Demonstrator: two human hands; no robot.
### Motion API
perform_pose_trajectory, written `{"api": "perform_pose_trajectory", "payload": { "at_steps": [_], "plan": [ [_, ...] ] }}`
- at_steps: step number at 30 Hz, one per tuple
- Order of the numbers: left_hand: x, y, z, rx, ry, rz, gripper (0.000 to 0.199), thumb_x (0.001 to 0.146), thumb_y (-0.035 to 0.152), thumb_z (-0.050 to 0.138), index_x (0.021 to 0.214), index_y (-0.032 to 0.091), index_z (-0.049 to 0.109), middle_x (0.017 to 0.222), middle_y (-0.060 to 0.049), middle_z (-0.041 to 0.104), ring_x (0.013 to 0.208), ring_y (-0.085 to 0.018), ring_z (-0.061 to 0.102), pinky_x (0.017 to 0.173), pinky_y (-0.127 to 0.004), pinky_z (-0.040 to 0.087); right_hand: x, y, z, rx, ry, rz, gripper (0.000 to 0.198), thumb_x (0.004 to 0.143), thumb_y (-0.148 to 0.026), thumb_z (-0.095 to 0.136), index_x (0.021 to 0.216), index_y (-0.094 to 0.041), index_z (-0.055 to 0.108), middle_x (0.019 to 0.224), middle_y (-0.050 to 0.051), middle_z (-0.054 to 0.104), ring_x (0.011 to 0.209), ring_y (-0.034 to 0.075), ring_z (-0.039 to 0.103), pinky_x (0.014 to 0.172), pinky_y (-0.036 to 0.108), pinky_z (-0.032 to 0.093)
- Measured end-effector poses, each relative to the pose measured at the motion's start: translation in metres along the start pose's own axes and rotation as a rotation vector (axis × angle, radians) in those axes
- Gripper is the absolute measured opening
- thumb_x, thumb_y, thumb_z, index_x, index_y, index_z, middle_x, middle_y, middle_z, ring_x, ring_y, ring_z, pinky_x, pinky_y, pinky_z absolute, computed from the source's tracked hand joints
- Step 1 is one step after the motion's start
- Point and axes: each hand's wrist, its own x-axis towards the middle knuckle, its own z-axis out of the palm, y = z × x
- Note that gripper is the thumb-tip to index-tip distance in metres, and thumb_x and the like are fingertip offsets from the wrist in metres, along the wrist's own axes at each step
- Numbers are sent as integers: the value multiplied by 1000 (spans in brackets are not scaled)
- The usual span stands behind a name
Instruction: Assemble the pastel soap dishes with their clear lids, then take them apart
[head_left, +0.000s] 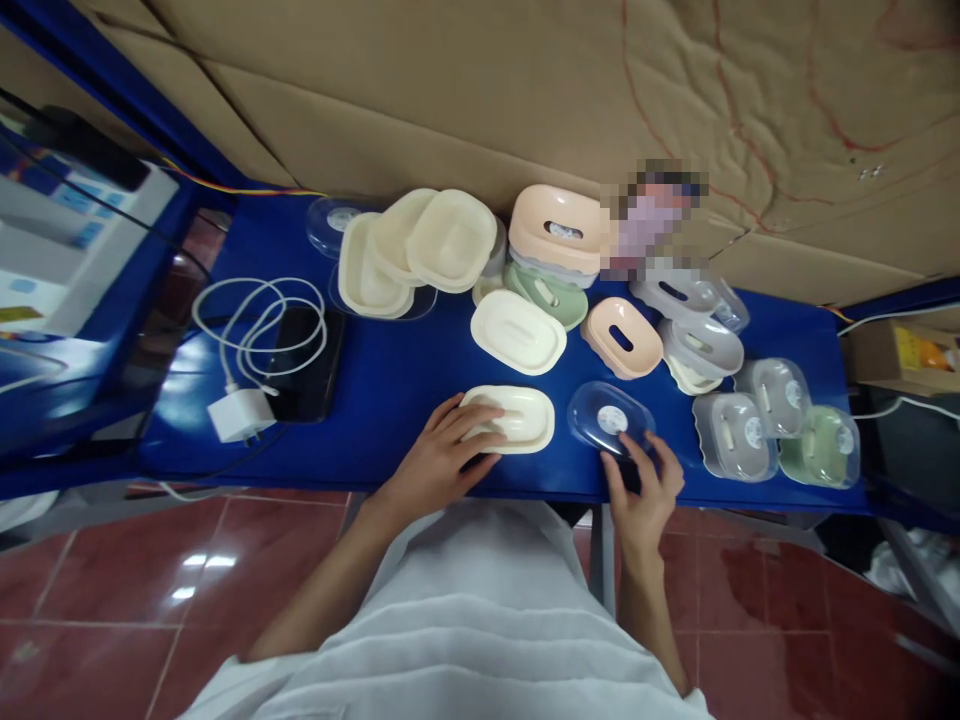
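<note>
A cream soap dish lies in front of me near the table's front edge. My left hand grips its left end, with fingers stretched across the top and the thumb at the near side. To its right is a clear plastic lid with a round white label. My right hand has its fingertips on the lid's near right edge, the thumb below and the other fingers spread. Behind the dish lies a cream oval tray. A peach slotted soap dish sits behind the lid.
Stacked cream trays and a peach soap dish stand at the back of the blue table. Lidded grey and green dishes are at the right. A white charger with coiled cable and a black phone lie left.
</note>
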Motion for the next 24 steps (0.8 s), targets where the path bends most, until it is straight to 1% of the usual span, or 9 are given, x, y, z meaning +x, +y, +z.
{"api": "perform_pose_trajectory", "payload": {
  "at_steps": [3, 7, 10, 12, 15, 16, 18, 21, 24],
  "plan": [
    [0, -1, 0, -6, -9, -19, 15, 106, 21, 67, 118, 27, 73, 146, -8, 71, 138, -24, 67, 131, -55, 39, 14, -7, -5, -65, -58, -23, 35, 102, -53, 70, 124, -27, 80, 134, 14, 68, 120, 37, 66, 105, 64, 52],
    [0, -1, 1, -35, 22, -3, 15, 105, 20, 68, 117, 26, 73, 147, -9, 70, 139, -25, 66, 131, -57, 39, 65, -14, -2, -62, -42, -92, 40, 108, -50, 60, 135, -24, 75, 139, 16, 69, 126, 36, 65, 107, 57, 51],
    [-2, -1, 2, -51, 85, -28, 31, 103, 20, 72, 133, 27, 69, 162, -13, 55, 151, -30, 55, 129, -57, 45, 114, -14, 15, -110, -122, -126, 44, 109, -47, 57, 143, -22, 70, 146, 14, 70, 133, 36, 63, 111, 57, 47],
    [-4, -1, 3, -71, 115, -76, 46, 101, 22, 74, 145, 29, 63, 171, -14, 41, 159, -33, 45, 128, -55, 46, 143, -10, 29, -165, -232, -133, 44, 108, -42, 59, 145, -20, 68, 145, 15, 71, 135, 36, 63, 114, 58, 43],
    [-6, -1, 4, -119, 108, -146, 63, 100, 25, 76, 158, 33, 51, 177, -13, 29, 164, -35, 37, 131, -56, 43, 164, -6, 38, -197, -368, -154, 36, 107, -32, 57, 138, -20, 73, 136, 14, 77, 127, 35, 68, 110, 57, 44],
    [-6, -2, 4, -136, 102, -164, 69, 100, 26, 76, 162, 34, 46, 178, -13, 26, 164, -35, 35, 132, -56, 43, 163, -8, 36, -190, -364, -165, 35, 109, -31, 55, 136, -21, 74, 133, 14, 78, 124, 34, 70, 108, 55, 46],
    [-6, -2, 6, -161, 99, -190, 80, 100, 27, 77, 168, 35, 35, 179, -14, 23, 165, -35, 34, 132, -57, 43, 147, -18, 26, -154, -259, -183, 36, 112, -33, 50, 139, -23, 72, 133, 12, 79, 121, 33, 71, 105, 53, 48],
    [-4, -3, 8, -156, 128, -201, 91, 99, 28, 79, 172, 34, 25, 179, -17, 23, 165, -37, 35, 130, -60, 44, 100, -46, 8, -38, -88, -246, 40, 113, -30, 52, 151, -26, 64, 140, 10, 76, 125, 32, 70, 104, 52, 48],
    [-4, -3, 9, -108, 162, -181, 95, 99, 30, 80, 173, 34, 21, 179, -20, 23, 164, -39, 37, 127, -61, 47, 56, -74, 3, 96, -181, -405, 43, 110, -22, 59, 152, -31, 62, 139, 5, 77, 125, 28, 71, 113, 50, 40]
  ]
}}
